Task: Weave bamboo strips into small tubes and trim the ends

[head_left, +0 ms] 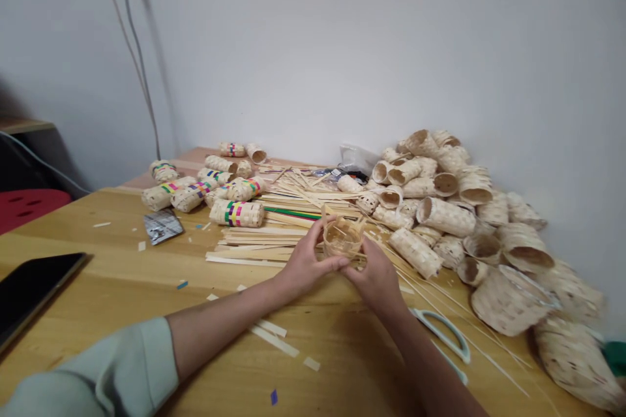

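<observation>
A small round basket [342, 239] of pale woven strips is held up over the middle of the table, its open rim toward me and a few strip ends standing up from it. On its left side my left hand [313, 254] is closed around the wall. My right hand [374, 273] grips the opposite side, and the two thumbs come close together at the near edge. The far fingers are partly hidden behind the basket. Beneath and beyond lie many flat pale strips [254, 244], with a few green ones [298, 213] among them.
Plain woven tubes and baskets [447, 216] are heaped along the right. Tubes with coloured bands [237, 213] lie at the back left. Scissors with pale green handles [445, 332] rest by my right forearm. A dark tablet [36, 290] and a silver packet [163, 226] are at left.
</observation>
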`<state>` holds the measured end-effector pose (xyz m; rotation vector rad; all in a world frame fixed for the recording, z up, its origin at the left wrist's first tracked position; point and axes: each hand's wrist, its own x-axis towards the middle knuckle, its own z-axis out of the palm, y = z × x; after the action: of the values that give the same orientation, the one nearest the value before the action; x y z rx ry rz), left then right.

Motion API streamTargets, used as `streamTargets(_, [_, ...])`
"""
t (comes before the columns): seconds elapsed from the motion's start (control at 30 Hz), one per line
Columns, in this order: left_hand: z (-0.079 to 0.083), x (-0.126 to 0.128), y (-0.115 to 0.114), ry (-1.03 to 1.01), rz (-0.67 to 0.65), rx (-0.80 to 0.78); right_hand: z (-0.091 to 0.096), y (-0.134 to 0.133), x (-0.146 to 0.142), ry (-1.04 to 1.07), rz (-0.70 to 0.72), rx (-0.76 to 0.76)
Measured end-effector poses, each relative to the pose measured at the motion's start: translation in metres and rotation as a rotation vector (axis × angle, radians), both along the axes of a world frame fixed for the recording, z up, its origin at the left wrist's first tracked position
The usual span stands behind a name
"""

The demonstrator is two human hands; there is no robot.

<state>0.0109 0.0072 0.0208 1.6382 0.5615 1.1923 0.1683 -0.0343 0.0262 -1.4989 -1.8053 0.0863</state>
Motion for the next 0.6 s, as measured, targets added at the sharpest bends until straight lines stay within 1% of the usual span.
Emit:
streamTargets(0.07, [-0.002,0.001,0.002,-0.012,0.014,-0.018,0.001,0.000,0.002,-0.039,0.019,-0.021])
streamTargets(0.13, [-0.004,0.000,0.004,-0.003,0.015,-0.017,0.005,0.000,0.008,-0.088,0.087,-0.065])
streamTargets(0.2, [-0.006,-0.002,0.007,0.020,-0.005,0.008,0.010,-0.001,0.017,-0.127,0.168,-0.122])
streamTargets(0.27, [-0.007,-0.004,0.009,0.033,-0.029,0.045,0.016,-0.001,0.028,-0.119,0.193,-0.169])
streamTargets(0.33, [-0.007,-0.006,0.010,0.029,-0.071,0.071,0.021,-0.002,0.036,-0.038,0.147,-0.192])
streamTargets(0.4, [-0.008,-0.006,0.010,0.015,-0.133,0.075,0.024,-0.002,0.039,0.100,0.116,-0.202])
streamTargets(0.5, [-0.011,-0.004,0.010,-0.008,-0.224,0.064,0.022,0.000,0.039,0.315,0.197,-0.236])
streamTargets(0.6, [-0.013,-0.003,0.011,-0.039,-0.265,0.058,0.017,0.002,0.035,0.387,0.278,-0.274])
